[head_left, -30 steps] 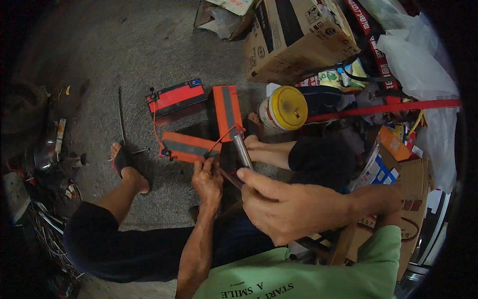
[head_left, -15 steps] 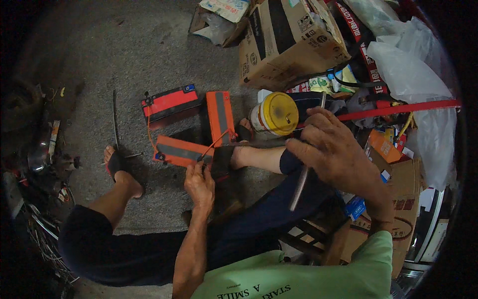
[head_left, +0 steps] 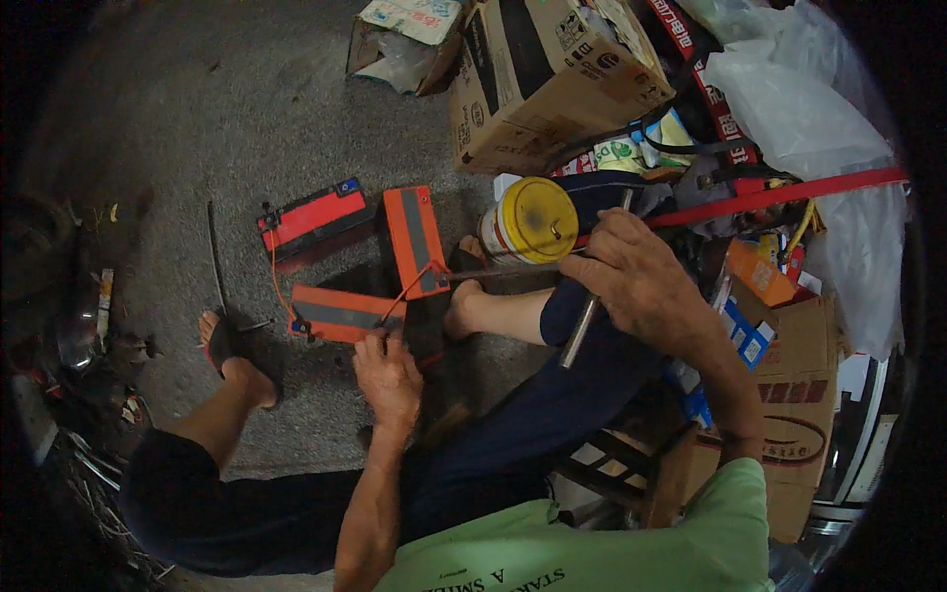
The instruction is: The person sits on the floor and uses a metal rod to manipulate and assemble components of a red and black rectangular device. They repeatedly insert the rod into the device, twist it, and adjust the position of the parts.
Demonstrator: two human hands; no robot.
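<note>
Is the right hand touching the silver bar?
Touching: the head view shows the right hand closed over the silver bar, both ends sticking out.

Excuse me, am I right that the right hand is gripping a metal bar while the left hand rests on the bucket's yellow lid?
Not quite: the head view shows the left hand at the lower orange-and-gray block, away from the yellow lid. The right hand does grip the metal bar.

The right hand (head_left: 639, 281) hides the middle of the metal bar (head_left: 581, 333); the lower edge crops the green shirt (head_left: 641, 548).
</note>
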